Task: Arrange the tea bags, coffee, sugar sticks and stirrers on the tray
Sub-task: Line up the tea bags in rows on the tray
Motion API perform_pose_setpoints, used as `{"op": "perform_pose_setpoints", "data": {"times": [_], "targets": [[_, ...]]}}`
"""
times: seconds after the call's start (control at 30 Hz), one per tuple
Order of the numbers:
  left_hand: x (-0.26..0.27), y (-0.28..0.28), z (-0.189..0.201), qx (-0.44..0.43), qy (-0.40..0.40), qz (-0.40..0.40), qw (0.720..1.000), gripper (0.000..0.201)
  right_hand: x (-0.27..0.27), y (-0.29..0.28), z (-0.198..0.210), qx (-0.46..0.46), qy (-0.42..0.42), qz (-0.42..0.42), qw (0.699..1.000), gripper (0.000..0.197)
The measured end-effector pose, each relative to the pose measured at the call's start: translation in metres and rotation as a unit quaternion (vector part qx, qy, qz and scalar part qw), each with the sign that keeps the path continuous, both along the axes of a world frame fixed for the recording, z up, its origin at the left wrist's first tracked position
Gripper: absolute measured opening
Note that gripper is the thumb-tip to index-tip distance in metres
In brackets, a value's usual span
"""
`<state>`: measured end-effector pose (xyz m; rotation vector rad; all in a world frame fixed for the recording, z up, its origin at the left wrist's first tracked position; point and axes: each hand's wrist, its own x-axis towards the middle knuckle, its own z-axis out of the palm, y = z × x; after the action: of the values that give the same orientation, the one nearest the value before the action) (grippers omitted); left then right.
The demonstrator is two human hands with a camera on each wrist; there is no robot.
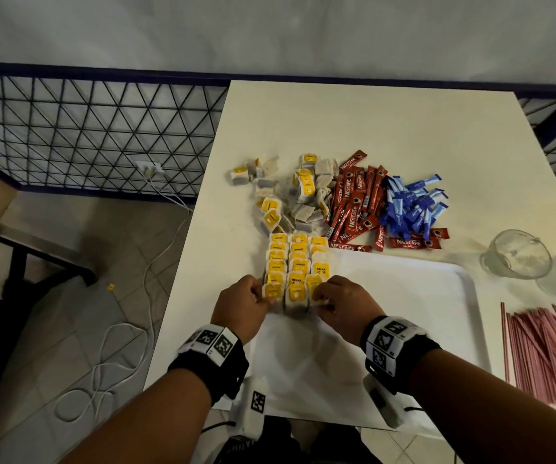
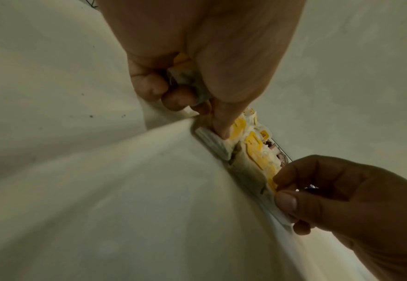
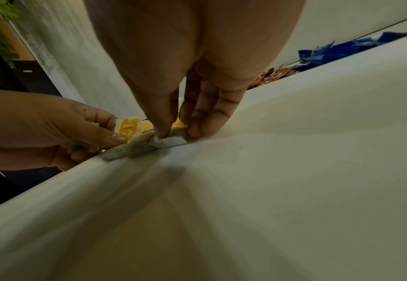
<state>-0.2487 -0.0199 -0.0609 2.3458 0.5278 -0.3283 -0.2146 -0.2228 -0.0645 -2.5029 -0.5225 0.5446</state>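
Yellow-tagged tea bags (image 1: 298, 266) lie in three neat columns at the far left corner of the white tray (image 1: 403, 313). My left hand (image 1: 259, 294) pinches the nearest tea bag of the left column (image 1: 273, 292). In the left wrist view the left hand (image 2: 204, 114) also holds a spare tea bag (image 2: 187, 79) in its curled fingers. My right hand (image 1: 320, 296) pinches the nearest tea bag of the right column (image 3: 168, 141) between thumb and fingers. Loose tea bags (image 1: 290, 195), red coffee sticks (image 1: 353, 209) and blue sugar sticks (image 1: 410, 205) lie heaped beyond the tray.
Pink stirrers (image 1: 544, 356) lie in a bundle right of the tray. Two glass cups (image 1: 517, 256) stand at the table's right edge. The table's left edge runs close to my left hand, with cables (image 1: 109, 363) on the floor below.
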Motion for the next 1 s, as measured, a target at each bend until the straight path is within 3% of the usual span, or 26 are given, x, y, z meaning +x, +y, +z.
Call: {"op": "perform_pose_setpoints", "data": {"times": [0.1, 0.33, 0.43, 0.47, 0.5, 0.57, 0.6, 0.63, 0.7, 0.77, 1.0], "targets": [[-0.001, 0.001, -0.005, -0.024, -0.006, 0.024, 0.999, 0.035, 0.000, -0.001, -0.001, 0.000, -0.008, 0.002, 1.000, 0.016], [-0.001, 0.006, -0.014, -0.024, -0.030, -0.022, 0.999, 0.020, 0.000, -0.001, 0.001, -0.019, -0.004, 0.008, 1.000, 0.018], [0.001, 0.009, -0.004, -0.065, -0.059, 0.036, 0.995, 0.029, 0.002, -0.002, 0.010, -0.007, -0.007, -0.003, 1.000, 0.017], [0.002, 0.008, 0.003, -0.148, -0.064, 0.092, 0.983, 0.038, 0.004, -0.002, 0.014, 0.010, -0.016, -0.010, 1.000, 0.016], [0.004, 0.005, 0.013, -0.287, -0.051, 0.164, 0.942, 0.047, 0.006, 0.000, 0.020, 0.031, -0.027, -0.017, 0.999, 0.015], [0.006, 0.000, 0.032, -0.570, 0.008, 0.265, 0.777, 0.059, 0.009, 0.008, 0.034, 0.081, -0.063, -0.024, 0.994, 0.012], [0.006, -0.002, 0.039, -0.648, 0.029, 0.281, 0.707, 0.065, 0.011, 0.012, 0.042, 0.105, -0.083, -0.026, 0.991, 0.011], [0.006, -0.004, 0.045, -0.691, 0.038, 0.283, 0.664, 0.070, 0.013, 0.016, 0.050, 0.126, -0.100, -0.025, 0.987, 0.010], [0.007, -0.011, 0.050, -0.725, 0.034, 0.272, 0.632, 0.077, 0.014, 0.022, 0.065, 0.153, -0.125, -0.014, 0.980, 0.009], [0.007, -0.018, 0.053, -0.743, 0.031, 0.258, 0.618, 0.083, 0.014, 0.025, 0.076, 0.172, -0.139, 0.012, 0.975, 0.008], [0.006, -0.037, 0.068, -0.776, 0.033, 0.209, 0.594, 0.081, 0.009, 0.023, 0.087, 0.120, -0.145, 0.094, 0.978, 0.017]]}}
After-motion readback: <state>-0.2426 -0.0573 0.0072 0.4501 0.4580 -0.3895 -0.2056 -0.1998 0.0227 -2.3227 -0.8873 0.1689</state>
